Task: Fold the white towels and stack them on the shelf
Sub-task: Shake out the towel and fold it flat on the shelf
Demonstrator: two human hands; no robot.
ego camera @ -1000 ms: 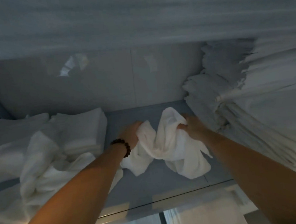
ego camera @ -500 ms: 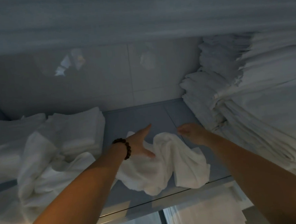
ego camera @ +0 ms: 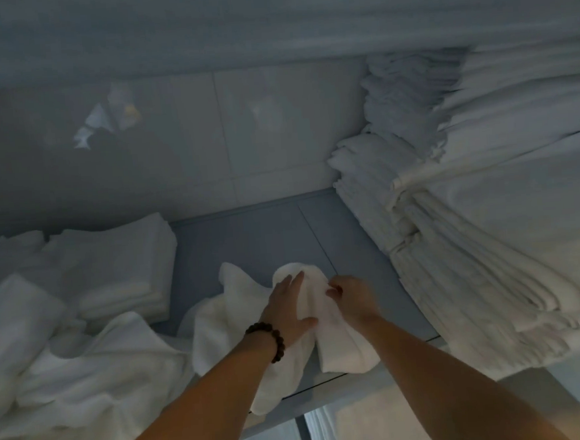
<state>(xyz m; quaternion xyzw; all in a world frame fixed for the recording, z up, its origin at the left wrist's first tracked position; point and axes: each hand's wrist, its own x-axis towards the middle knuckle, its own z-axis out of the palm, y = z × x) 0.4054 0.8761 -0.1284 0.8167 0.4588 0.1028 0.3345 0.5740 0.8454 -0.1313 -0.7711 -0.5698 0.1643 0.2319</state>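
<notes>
White terry cloth, soft and rumpled, lies in the middle of the view. A crumpled white terry towel sits on the smooth grey shelf near its front edge, and one lobe droops over the lip. The cloth is bunched into a rounded ridge between the two hands.

The left hand lies flat on that ridge with its fingers straight and its thumb spread. A dark beaded bracelet circles its wrist. The right hand has its fingers curled and pinches a fold of the towel just beside the left fingertips.

At the left stands a low square stack of folded white towels with neat layered edges. In front of it is a loose heap of unfolded white towels. At the right a tall pile of thin folded white linen leans out, its many edges fanned. Glossy pale tiles form the back wall.

Half a second ago the left hand hovered above the cloth with its fingers spread, and the right hand sat apart at the towel's far corner. The towel then lay lower and more spread out. Now the hands meet on it and the cloth stands gathered between them.
</notes>
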